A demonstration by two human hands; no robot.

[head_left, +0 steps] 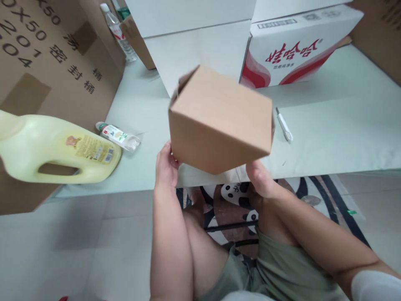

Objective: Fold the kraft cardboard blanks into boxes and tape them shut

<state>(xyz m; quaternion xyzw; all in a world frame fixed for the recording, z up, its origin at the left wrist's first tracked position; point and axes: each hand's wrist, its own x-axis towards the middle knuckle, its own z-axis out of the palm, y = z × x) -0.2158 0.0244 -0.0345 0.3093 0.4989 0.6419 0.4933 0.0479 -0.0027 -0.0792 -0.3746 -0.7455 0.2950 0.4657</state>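
Tilted in front of me is a small brown cardboard box, held up over the pale table top between both hands. My left hand grips its lower left side, with part of the fingers hidden behind the box. On the lower right, my right hand supports the underside, and its fingertips are out of sight beneath the cardboard. Flaps at the box's upper left end look slightly raised. To the right of the box, a white craft knife or similar slim tool lies on the table; its exact kind is unclear.
A yellow jug and a small clear bottle lie at the left, beside a large carton. White boxes and a red-and-white carton stand at the back. An upright water bottle is behind. A panda-patterned mat lies below.
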